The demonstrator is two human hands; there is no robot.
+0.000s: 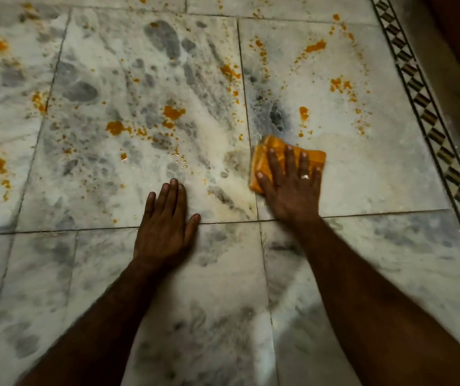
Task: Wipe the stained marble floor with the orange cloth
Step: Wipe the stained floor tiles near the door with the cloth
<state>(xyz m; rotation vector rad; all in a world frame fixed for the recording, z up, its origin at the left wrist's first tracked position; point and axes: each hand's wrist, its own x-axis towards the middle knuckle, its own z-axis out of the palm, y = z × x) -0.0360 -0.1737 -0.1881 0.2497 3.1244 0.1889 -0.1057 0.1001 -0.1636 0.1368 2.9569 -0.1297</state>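
Observation:
A white and grey marble floor (128, 87) fills the view, spattered with orange stains (173, 112) across its far and left parts. A folded orange cloth (316, 157) lies flat on the tile right of centre. My right hand (290, 188) presses on the cloth with straight, spread fingers and wears a ring. Beside it, my left hand (166, 221) rests flat on the bare floor, fingers together, touching no cloth. A pale wet smear (231, 188) runs on the marble between the two hands.
A patterned border strip (429, 129) of dark and light diamonds runs diagonally down the right side. Beyond it the floor turns dark at the upper right. Dark grout lines (247, 107) divide the tiles. More orange stains (337, 84) sit beyond the cloth.

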